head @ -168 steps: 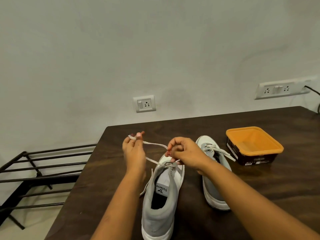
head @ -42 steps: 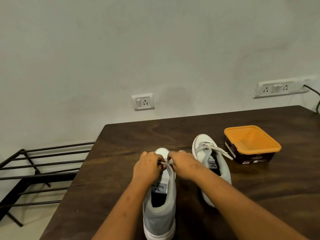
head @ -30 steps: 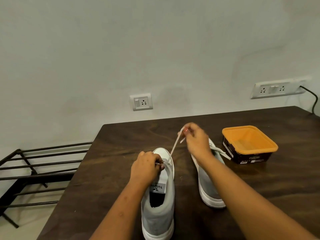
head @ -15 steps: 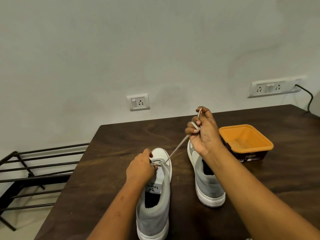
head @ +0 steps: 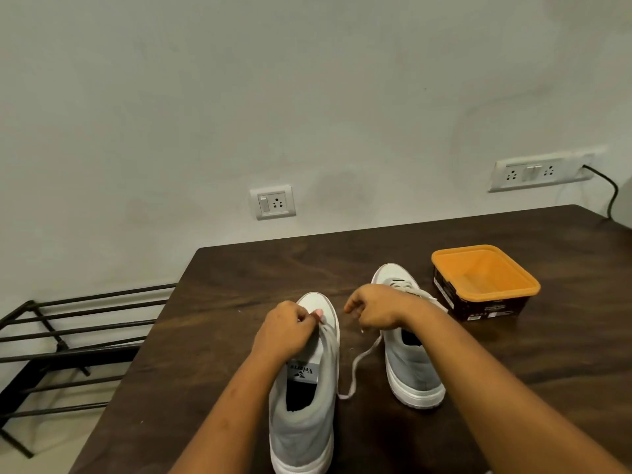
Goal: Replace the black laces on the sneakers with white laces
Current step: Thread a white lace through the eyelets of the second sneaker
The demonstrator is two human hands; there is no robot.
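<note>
Sneakers stand side by side on the dark wooden table (head: 239,289), toes toward the wall; both are grey with white soles. Near sneaker (head: 304,422) sits on the person's left, heel toward the viewer, a printed tongue label showing; far sneaker (head: 413,374) sits to its right and a little farther back, with pale lacing visible across its front.

Left hand (head: 287,331) rests on the front of the near sneaker, fingers curled over the lacing there and gripping the white lace (head: 355,367); one painted thumbnail shows just behind the toe cap. The lace's loose length runs along the sneaker's right edge, then lies on the table in a curve between the two sneakers, its upper part passing under the right wrist.

Right hand (head: 374,309) hovers over the gap, partly in front of the far sneaker, fingers curled downward; whether it holds the lace cannot be told. The two hands are near each other but not touching.

Orange tub (head: 485,307) with dark sides stands right of the far sneaker, close beside it. A wall socket (head: 273,202) and a longer socket strip (head: 537,172) are fixed above the table; a black cable (head: 612,193) hangs from the strip. A black metal rack (head: 68,336) stands left of the table.
</note>
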